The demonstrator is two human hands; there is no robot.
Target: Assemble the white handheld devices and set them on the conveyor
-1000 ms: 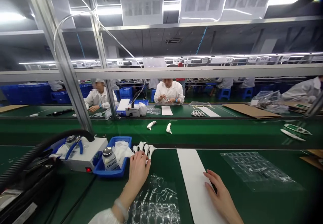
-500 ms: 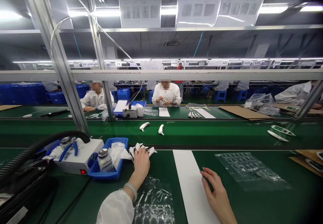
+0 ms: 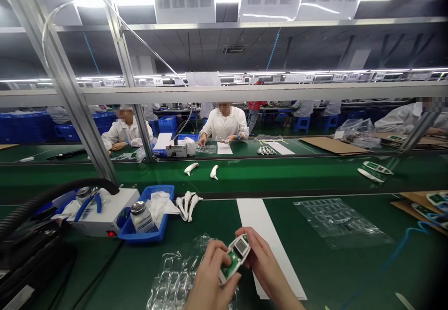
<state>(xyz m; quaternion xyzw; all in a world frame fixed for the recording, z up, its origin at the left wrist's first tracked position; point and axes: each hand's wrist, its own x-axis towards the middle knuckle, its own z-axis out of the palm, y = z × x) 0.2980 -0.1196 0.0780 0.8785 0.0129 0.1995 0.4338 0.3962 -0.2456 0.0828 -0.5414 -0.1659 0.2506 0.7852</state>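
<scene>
Between my two hands is a white plastic housing half with a green circuit board and a small grey display in it, tilted with the display end up and to the right. The fingers and thumb of my left hand grip its lower left end. My right hand holds the display end, partly covering it. Below the hands lies a clear plastic blister sheet, and a long white paper strip runs beside and under my right hand. Several white handle-shaped housings lie together farther back.
At left, a blue tray holds a metal-capped bottle and white tissue. Beside it stand a white box with pliers and a black hose. Another clear sheet lies right. White parts sit on the green conveyor; co-workers sit beyond.
My left hand has left the group of white housings and come back toward me. Both hands now hold the housing with the circuit board. The view has tilted down slightly.
</scene>
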